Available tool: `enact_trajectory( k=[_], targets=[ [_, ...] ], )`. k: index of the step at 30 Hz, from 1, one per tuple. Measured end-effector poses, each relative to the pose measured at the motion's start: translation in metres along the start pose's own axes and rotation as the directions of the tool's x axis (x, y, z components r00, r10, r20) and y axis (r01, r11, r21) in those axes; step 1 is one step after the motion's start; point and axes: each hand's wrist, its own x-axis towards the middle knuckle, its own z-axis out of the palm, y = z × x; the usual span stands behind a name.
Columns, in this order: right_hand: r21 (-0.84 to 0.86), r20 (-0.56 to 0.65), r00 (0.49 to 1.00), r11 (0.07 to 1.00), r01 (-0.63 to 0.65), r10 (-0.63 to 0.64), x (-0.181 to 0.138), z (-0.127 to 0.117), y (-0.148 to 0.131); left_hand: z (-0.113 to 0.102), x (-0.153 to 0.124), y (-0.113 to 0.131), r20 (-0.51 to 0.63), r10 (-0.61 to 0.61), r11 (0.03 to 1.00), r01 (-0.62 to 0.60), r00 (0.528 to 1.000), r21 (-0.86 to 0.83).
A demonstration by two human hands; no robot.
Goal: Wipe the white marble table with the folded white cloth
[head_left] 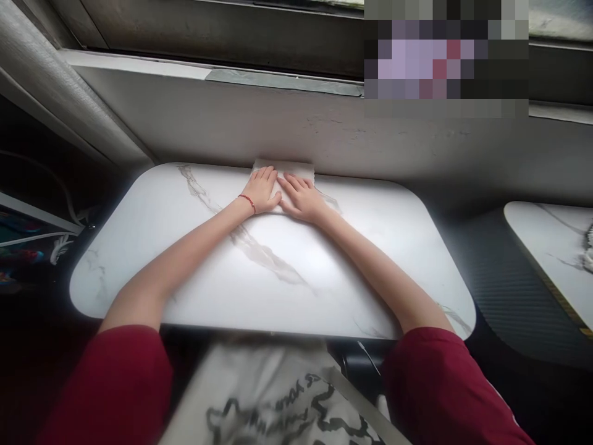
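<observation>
Both hands point(283, 194) flat on napkin point(296, 168) at table's point(185, 259) far edge

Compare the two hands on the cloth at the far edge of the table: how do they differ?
The left hand wears a thin red bracelet at the wrist; the right hand has a bare wrist. The left hand's fingers point straight toward the wall, while the right hand's angle up and leftward. Both lie flat, palms down, side by side with thumbs touching, pressing the pale folded cloth against the white marble-patterned table.
</observation>
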Motion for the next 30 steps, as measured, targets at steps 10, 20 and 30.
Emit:
enact_trajectory(
  k=[10, 20, 30],
  targets=[
    [0.012, 0.002, 1.0, 1.0, 0.024, -0.025, -0.042, -0.019, -0.032, -0.005, -0.048, 0.008, -0.019, 0.144, 0.988, -0.143, 0.989, 0.051],
    [0.015, 0.039, 0.975, 0.976, 0.219, -0.219, -0.132, -0.05, -0.117, -0.041, -0.167, 0.059, 0.017, 0.241, 0.959, -0.241, 0.97, 0.148],
    [-0.125, 0.056, 0.967, 0.959, 0.253, -0.248, -0.179, -0.071, -0.145, -0.035, -0.2, 0.102, 0.053, 0.34, 0.898, -0.341, 0.939, 0.277]
  ],
)
